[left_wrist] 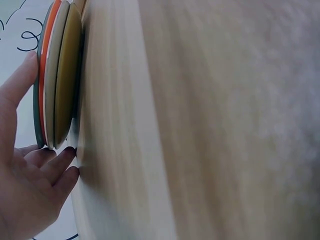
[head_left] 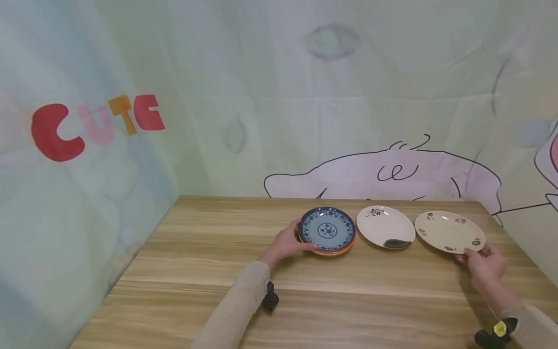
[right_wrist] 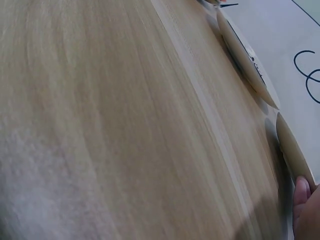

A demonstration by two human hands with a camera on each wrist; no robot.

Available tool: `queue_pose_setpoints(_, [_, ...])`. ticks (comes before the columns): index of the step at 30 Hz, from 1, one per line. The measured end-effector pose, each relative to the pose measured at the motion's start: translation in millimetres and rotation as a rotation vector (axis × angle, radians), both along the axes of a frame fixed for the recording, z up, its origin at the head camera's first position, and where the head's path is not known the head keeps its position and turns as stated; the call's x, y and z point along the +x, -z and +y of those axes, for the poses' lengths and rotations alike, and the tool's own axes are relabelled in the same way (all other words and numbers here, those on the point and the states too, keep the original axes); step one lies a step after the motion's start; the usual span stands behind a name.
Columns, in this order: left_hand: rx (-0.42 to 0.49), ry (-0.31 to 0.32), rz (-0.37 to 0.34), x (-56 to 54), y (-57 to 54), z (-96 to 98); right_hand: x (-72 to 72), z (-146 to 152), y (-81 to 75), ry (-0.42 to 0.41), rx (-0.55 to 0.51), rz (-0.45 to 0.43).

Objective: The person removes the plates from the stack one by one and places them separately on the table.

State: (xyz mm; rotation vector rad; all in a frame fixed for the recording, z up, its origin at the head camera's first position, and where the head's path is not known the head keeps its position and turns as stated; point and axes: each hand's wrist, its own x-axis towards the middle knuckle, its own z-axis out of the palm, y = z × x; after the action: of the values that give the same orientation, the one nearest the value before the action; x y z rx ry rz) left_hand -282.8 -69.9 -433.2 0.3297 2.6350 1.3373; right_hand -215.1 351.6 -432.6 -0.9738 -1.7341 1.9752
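Note:
My left hand (head_left: 287,242) grips the near-left edge of a stack of plates, its thumb along the top rim and its fingers round the side. On top lies a blue-patterned plate (head_left: 328,230). Below it, the left wrist view shows an orange-rimmed plate (left_wrist: 48,45), a cream edge and a yellowish-brown plate underside (left_wrist: 68,75). My right hand (head_left: 484,264) pinches the near-right rim of an oval cream plate (head_left: 450,232) with small printed motifs, thumb on top and fingers beneath. Between them lies a white plate (head_left: 383,225) with a dark green patch and a flower sprig.
The plates stand in a row towards the back of a wood-grain table (head_left: 209,252). A printed cloth backdrop (head_left: 226,140) rises right behind the table and along its left side. Dark wrist devices (head_left: 270,298) are strapped at both sleeves.

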Motion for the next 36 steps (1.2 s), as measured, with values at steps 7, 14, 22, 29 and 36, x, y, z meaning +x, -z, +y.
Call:
queue_pose_setpoints(7, [-0.001, 0.002, -0.002, 0.5, -0.4, -0.6, -1.0, 2.6, 3.0, -0.036, 0.088, -0.060])
queue_pose_setpoints(14, [0.002, 0.003, 0.000, 1.3, -0.9, -0.4, -3.0, 6.9, 9.0, -0.080, 0.160, -0.078])
queue_pose_setpoints(22, [-0.004, 0.006, 0.005, 0.4, 0.4, -0.5, -0.3, 7.9, 9.6, -0.126, 0.247, -0.122])
queue_pose_setpoints(29, [-0.007, 0.001, 0.005, 0.2, 1.2, -0.8, 1.9, 10.7, 8.9, -0.158, 0.242, -0.103])
queue_pose_setpoints(36, [-0.009, 0.000, 0.010, -0.7, 1.8, -0.9, 1.4, 15.3, 8.0, -0.151, 0.329, -0.182])
